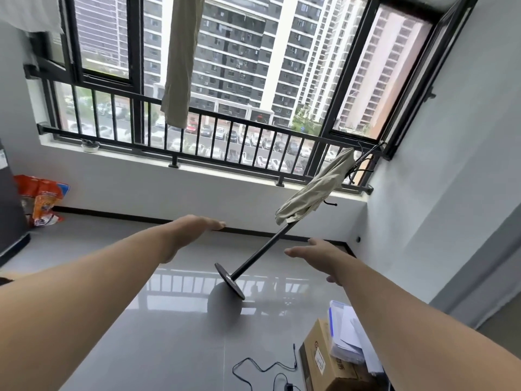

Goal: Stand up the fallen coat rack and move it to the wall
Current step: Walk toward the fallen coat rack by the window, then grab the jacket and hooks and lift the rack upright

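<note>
Floor [169, 334]: glossy grey tile that reflects the window railing [225, 136]. It extends below and beyond both hands to a white low wall [169, 190] with a dark skirting.

Left hand [197, 225]: stretched forward, palm down, fingers straight and pressed together, holding nothing.

Right hand [318, 255]: stretched forward, fingers extended and loosely spread with the thumb apart, holding nothing.

Coat rack [262, 251]: its black pole slants between the two hands and beyond them. It is nearer the right hand, and neither hand touches it. The round base [229, 280] is tilted, with one edge on the floor ahead of the right hand. The hooked top leans on the railing in the corner, up and to the right of the right hand, next to the grey side wall [437, 193]. A beige garment [315, 190] is draped over the upper pole.

Other items:
- Beige cloth [183, 60] hangs before the window, above the left hand.
- An orange bag [42, 198] lies far left of the left hand, beside a dark cabinet [11, 215].
- A cardboard box [324, 359] carrying papers [349, 331] stands below the right forearm.
- A black cable [265, 368] lies just left of the box.

Writing: the print on the box label and on the bag is too small to read.
</note>
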The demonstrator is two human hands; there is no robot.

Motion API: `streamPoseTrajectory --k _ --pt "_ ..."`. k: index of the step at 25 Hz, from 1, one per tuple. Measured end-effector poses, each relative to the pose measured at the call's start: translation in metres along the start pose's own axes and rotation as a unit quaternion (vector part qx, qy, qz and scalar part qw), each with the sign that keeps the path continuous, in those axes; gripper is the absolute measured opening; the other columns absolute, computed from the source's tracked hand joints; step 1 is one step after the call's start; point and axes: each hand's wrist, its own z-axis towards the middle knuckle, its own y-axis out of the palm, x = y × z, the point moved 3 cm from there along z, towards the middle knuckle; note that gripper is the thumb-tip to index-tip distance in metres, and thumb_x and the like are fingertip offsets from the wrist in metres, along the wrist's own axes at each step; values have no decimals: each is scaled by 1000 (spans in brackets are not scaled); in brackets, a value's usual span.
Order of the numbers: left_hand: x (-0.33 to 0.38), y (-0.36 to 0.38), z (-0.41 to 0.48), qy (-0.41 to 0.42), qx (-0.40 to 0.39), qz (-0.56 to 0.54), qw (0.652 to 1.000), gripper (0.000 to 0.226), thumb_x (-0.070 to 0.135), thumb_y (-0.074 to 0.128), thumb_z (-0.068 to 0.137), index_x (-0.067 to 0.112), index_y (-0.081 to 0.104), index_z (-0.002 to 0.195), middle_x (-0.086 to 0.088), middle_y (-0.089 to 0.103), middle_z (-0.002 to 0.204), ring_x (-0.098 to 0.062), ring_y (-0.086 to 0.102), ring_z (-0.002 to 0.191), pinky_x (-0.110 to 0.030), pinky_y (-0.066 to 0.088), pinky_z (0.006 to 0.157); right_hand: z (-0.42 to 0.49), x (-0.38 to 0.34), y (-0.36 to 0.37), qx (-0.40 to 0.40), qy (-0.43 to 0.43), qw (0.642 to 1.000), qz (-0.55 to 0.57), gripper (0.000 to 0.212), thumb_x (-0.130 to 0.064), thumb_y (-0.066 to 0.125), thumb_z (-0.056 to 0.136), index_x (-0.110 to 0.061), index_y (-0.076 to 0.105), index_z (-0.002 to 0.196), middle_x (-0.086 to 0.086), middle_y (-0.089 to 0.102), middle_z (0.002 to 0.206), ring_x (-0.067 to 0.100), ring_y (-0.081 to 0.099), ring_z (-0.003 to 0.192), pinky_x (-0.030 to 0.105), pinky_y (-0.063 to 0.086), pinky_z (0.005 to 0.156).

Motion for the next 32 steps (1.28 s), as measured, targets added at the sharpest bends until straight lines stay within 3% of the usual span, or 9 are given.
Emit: streamPoseTrajectory --k 6,9,12,15,16,18,20,24,32 --pt "3 10 79 -3 -6 31 999 60 46 68 91 18 52 142 -5 34 162 -24 25 149 -42 21 111 75 -6 10 -14 6 1000 9 93 -50 75 83 -15 29 156 6 38 159 27 42 137 36 34 92" --pt "10 14 143 -13 -9 49 999 40 46 69 91 27 57 125 -5 33 162 -24 24 149 -43 19 114 139 -8 4 -14 9 1000 20 76 -47 74 85 -16 43 147 4 51 137 19 44 109 34 34 88" --pt "12 24 212 -43 -17 67 997 32 46 70 90 30 63 118 -5 34 161 -24 26 149 -43 20 113 212 -4 -3 -13 17 998 53 68 -45 74 86 -17 48 142 1 48 118 17 42 103 33 35 85" --pt "26 39 291 -74 -33 90 993 12 45 70 89 38 62 93 -4 36 160 -24 26 148 -43 19 114 283 2 -15 -8 50 995 80 73 -46 74 86 -16 44 146 5 51 134 23 48 112 34 35 86" --pt "31 43 318 -79 -40 102 991 15 47 71 88 37 62 95 -5 36 161 -25 26 149 -44 18 115 304 4 -21 -6 58 995 86 78 -46 74 86 -16 39 149 6 49 143 26 49 122 35 35 87" --pt "43 53 367 -81 -50 108 990 48 55 72 83 30 61 122 -6 33 162 -26 24 150 -46 16 116 342 6 -35 6 69 992 103 90 -48 73 86 -16 28 156 7 37 159 29 41 140 39 38 95" --pt "57 62 406 -78 -70 105 989 68 59 73 78 27 53 134 -7 33 162 -27 24 150 -48 17 116 373 3 -53 20 75 991 112 96 -50 73 85 -18 21 159 7 29 164 31 34 146 44 36 108" --pt "91 74 461 -52 -71 119 989 77 58 73 77 20 47 138 -5 42 154 -28 36 141 -43 28 99 421 -11 -87 46 76 988 123 97 -52 74 84 -20 22 159 6 31 163 30 35 145 45 35 110" --pt "142 104 594 7 -107 144 984 69 47 71 88 8 47 140 -11 48 148 -28 44 133 -35 32 95 525 -15 -121 109 107 977 147 101 -54 76 79 -22 22 158 4 32 163 30 35 146 46 33 112"
